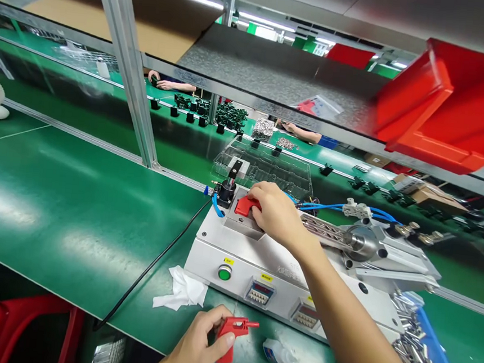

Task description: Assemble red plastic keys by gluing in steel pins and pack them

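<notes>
My right hand [276, 214] reaches over a white bench machine [260, 268] and grips a red plastic part [246, 205] sitting in the machine's grey fixture. My left hand [197, 348] is at the bench's near edge, closed around another red plastic part [232, 330] with a thin tip pointing right. A black upright post [228, 189] stands just left of the fixture. A pneumatic cylinder [359, 241] lies on the machine to the right of my right hand.
A crumpled white tissue [181, 292] lies left of the machine's green button [224, 272]. A blue tray of metal cylinders [422, 347] sits at right. A clear plastic tray [268, 169] is behind the machine. Red bin [452, 106] hangs overhead. Other people's hands [166, 83] work across the conveyor.
</notes>
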The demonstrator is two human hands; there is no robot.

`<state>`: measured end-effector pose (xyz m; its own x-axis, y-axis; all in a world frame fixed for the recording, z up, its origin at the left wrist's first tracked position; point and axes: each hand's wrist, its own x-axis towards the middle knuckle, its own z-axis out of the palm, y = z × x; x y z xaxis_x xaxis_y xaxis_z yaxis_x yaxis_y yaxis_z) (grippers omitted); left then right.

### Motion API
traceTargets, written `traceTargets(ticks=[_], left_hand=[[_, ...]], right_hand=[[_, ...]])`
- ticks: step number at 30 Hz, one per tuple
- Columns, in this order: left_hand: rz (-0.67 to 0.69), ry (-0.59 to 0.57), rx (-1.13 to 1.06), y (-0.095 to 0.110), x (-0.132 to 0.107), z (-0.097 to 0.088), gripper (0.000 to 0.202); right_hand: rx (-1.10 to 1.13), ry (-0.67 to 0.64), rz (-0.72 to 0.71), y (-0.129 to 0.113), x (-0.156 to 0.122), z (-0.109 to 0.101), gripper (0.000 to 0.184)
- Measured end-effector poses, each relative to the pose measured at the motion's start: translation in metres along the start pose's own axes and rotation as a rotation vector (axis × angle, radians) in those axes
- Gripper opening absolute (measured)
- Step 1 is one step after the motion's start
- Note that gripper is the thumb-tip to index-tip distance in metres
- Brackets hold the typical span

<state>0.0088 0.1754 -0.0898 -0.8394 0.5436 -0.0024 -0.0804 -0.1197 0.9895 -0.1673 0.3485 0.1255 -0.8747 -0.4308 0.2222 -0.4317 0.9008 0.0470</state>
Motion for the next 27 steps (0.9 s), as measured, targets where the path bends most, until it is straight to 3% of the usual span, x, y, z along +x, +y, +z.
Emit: traceTargets(ticks=[5,10,12,15,17,20,24,27], left_hand=[[-0.020,0.049,-0.015,0.004,0.001,0.003,0.050],[-0.041,0.021,-0.024,0.004,-0.001,0.002,0.046],[-0.048,0.011,-0.012,0.004,-0.001,0.001,0.044],[-0.048,0.020,0.023,0.006,-0.001,0.000,0.044],[-0.035,0.039,0.036,0.007,0.000,0.000,0.043],[-0.018,0.078,0.031,0.005,0.000,0.001,0.043],[-0.037,0.081,-0.026,0.006,-0.004,0.000,0.045],[-0.020,0.097,0.001,0.031,-0.010,-0.014,0.042]], right_hand=[[-0.070,0.022,-0.005,0.001,0.001,0.003,0.020],[-0.038,0.023,-0.040,0.007,-0.001,0.003,0.015],[-0.001,0.089,0.001,0.010,0.000,-0.003,0.015],[0.153,0.315,0.090,0.016,-0.007,-0.022,0.016],[0.255,0.408,0.086,0.020,-0.023,-0.034,0.012],[0.312,0.360,0.034,0.026,-0.067,-0.038,0.010],[0.270,0.295,0.087,0.035,-0.135,-0.012,0.017],[0.223,0.272,0.137,0.042,-0.166,0.009,0.021]])
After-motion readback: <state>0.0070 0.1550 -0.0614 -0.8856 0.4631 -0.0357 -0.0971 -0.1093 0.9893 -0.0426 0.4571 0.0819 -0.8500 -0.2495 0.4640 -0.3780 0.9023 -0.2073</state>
